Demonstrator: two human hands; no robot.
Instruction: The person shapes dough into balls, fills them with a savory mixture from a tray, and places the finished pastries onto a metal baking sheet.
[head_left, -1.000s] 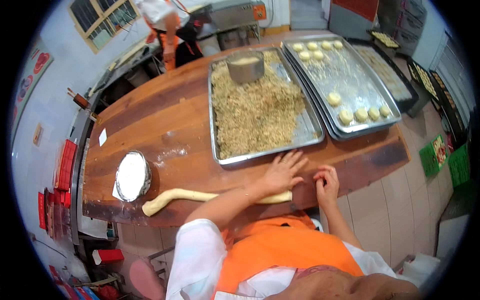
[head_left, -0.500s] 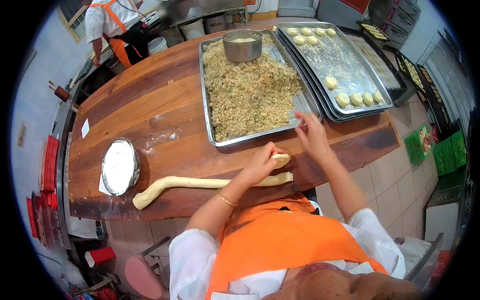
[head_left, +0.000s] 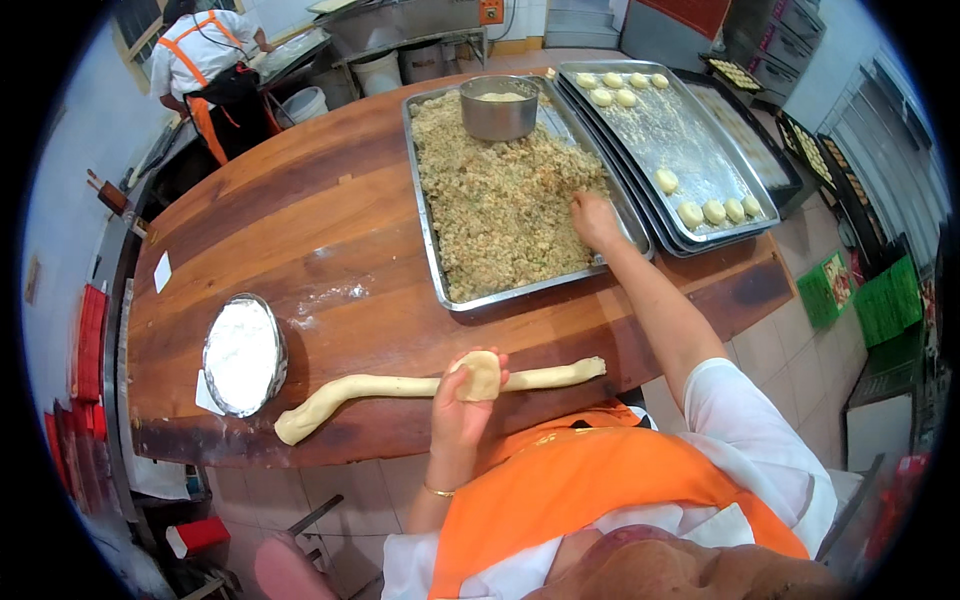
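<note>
In my left hand (head_left: 459, 425) lies a flat round of dough (head_left: 480, 376), palm up, with the thumb over its edge. Behind that hand a long rope of pale dough (head_left: 375, 386) stretches along the near edge of the table. My right hand (head_left: 596, 220) reaches into the large metal tray (head_left: 436, 262), at the right side of the crumbly filling (head_left: 505, 205). Its fingers are curled down and closed at the filling, with the tips partly hidden. A round metal tin (head_left: 498, 118) with pale contents stands on the filling toward the back.
Stacked baking trays (head_left: 690, 140) at the right carry several dough balls (head_left: 713, 211). A bowl of white powder (head_left: 243, 355) stands at the left of the wooden table (head_left: 300, 225). At the far left a person in an orange-strapped apron (head_left: 205, 60) bends over a counter.
My left hand has drawn back toward me and turned palm up, showing the dough round. The right hand has moved forward from the tray's near rim into the filling. The far person has leaned over.
</note>
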